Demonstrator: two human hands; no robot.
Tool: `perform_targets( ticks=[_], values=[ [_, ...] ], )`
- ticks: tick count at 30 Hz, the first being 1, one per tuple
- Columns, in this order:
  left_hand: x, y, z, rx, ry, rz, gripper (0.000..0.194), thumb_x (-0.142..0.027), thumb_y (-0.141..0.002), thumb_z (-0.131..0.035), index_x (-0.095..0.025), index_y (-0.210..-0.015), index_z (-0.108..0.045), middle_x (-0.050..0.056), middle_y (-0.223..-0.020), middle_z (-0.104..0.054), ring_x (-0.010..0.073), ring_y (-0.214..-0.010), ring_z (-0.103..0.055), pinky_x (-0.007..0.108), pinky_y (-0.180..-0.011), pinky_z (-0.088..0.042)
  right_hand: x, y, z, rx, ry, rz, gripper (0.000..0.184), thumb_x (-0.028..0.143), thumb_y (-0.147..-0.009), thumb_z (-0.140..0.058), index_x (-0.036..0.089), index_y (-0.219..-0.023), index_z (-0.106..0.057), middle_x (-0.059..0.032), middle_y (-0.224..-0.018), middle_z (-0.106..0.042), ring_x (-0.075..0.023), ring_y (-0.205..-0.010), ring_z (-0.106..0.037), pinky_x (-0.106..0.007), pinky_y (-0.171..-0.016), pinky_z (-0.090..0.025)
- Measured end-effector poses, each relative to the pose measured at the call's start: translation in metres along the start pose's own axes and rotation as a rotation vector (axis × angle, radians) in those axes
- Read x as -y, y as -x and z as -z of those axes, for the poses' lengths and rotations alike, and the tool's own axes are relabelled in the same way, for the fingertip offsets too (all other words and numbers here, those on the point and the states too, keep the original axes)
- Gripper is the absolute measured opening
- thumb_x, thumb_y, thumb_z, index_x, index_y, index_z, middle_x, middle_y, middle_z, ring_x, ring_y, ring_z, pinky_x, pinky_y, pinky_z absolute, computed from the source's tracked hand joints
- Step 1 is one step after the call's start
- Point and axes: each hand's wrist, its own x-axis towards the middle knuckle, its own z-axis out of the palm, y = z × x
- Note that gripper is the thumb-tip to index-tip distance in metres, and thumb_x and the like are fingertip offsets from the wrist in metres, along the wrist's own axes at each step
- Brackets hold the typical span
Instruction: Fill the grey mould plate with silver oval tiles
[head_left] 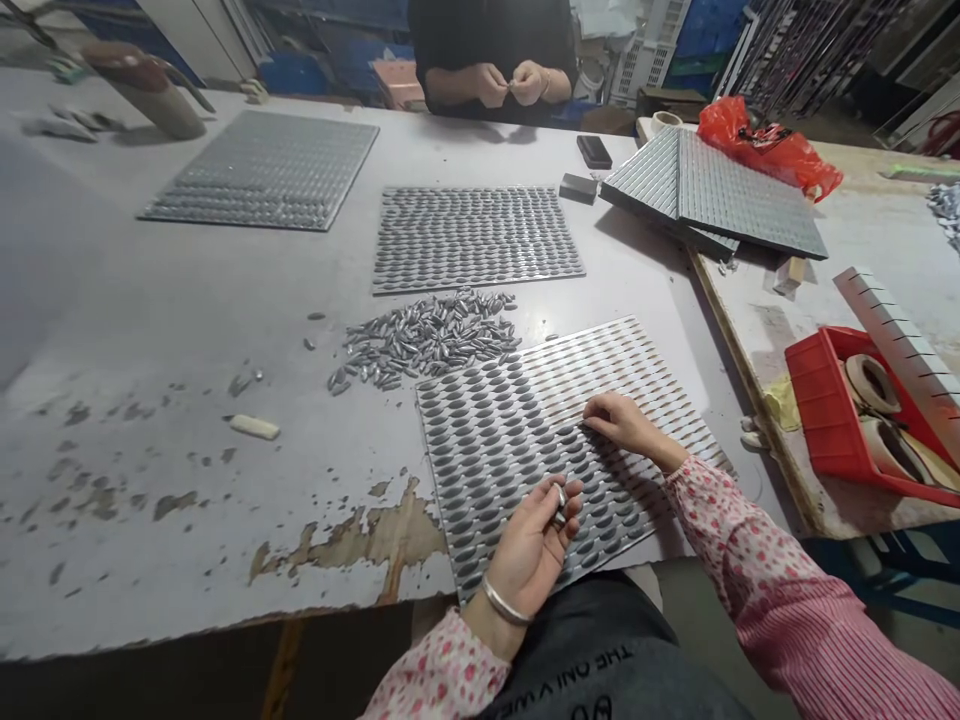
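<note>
In front of me a patterned panel [480, 455] lies at a slant on the table, its left part set with rows of dark grey oval pieces, its upper right part showing bare slots. My left hand [536, 535] is turned palm up over the panel, fingers curled round a few small silver oval pieces [560, 503]. My right hand [621, 420] reaches down onto the panel at the border of the filled rows, fingertips pinched; what they hold, if anything, is hidden. Beyond the panel's far left edge lies a loose heap of oval pieces [431, 338].
Farther off lie a filled panel [472, 238], another panel [270, 165] and stacked panels [750, 190]. A jug [146, 90] stands at far left. A red crate [832, 430] with tape rolls sits right. Across the table are a person's hands [514, 84]. A white marker-like stick [255, 427] lies left.
</note>
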Motion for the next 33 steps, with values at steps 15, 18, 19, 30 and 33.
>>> perform_targets(
  ticks=[15,18,19,30,33],
  values=[
    [0.007,-0.011,0.003,-0.017,0.015,-0.049,0.016,-0.019,-0.072,-0.071,-0.013,-0.075,-0.057,0.0,-0.067,-0.058,0.0025,-0.05,-0.05,0.011,-0.042,-0.042,0.013,0.008,-0.001,-0.045,-0.16,0.047,0.009,0.025,-0.083,-0.058,0.017,-0.083,-0.061,-0.0031,-0.078,-0.057,-0.0158,-0.075,-0.051,-0.03,-0.071,-0.041],
    [0.007,-0.016,0.003,-0.018,0.025,-0.055,0.015,-0.02,-0.074,-0.069,-0.012,-0.076,-0.057,-0.001,-0.064,-0.057,0.0015,-0.046,-0.047,0.01,-0.04,-0.039,0.035,0.018,-0.001,0.223,-0.447,0.124,0.024,0.037,-0.084,-0.059,0.016,-0.095,-0.061,-0.0039,-0.086,-0.059,-0.0145,-0.077,-0.053,-0.027,-0.069,-0.044],
    [0.007,-0.017,0.003,-0.014,0.03,-0.062,0.014,-0.02,-0.075,-0.068,-0.012,-0.077,-0.057,-0.002,-0.063,-0.056,0.0012,-0.045,-0.047,0.01,-0.039,-0.038,0.042,0.021,-0.002,0.284,-0.527,0.147,0.026,0.04,-0.084,-0.059,0.016,-0.095,-0.061,-0.0041,-0.087,-0.059,-0.0142,-0.077,-0.054,-0.026,-0.069,-0.044],
    [-0.002,-0.011,0.003,0.026,0.066,-0.097,0.014,-0.006,-0.084,-0.048,-0.01,-0.093,-0.059,0.015,-0.097,-0.069,0.0145,-0.086,-0.066,0.02,-0.071,-0.055,0.018,-0.014,-0.008,0.019,-0.235,0.041,0.015,0.026,-0.087,-0.051,0.017,-0.093,-0.062,-0.0043,-0.082,-0.061,-0.0161,-0.076,-0.054,-0.03,-0.072,-0.045],
    [-0.001,-0.01,0.005,-0.025,0.067,-0.091,0.01,-0.01,-0.086,-0.049,-0.011,-0.087,-0.059,0.013,-0.09,-0.07,0.0137,-0.078,-0.067,0.019,-0.063,-0.055,0.009,-0.022,-0.013,0.05,-0.036,0.154,0.015,0.019,-0.086,-0.051,0.018,-0.09,-0.066,-0.0046,-0.083,-0.062,-0.0173,-0.081,-0.054,-0.032,-0.078,-0.042]
  ],
)
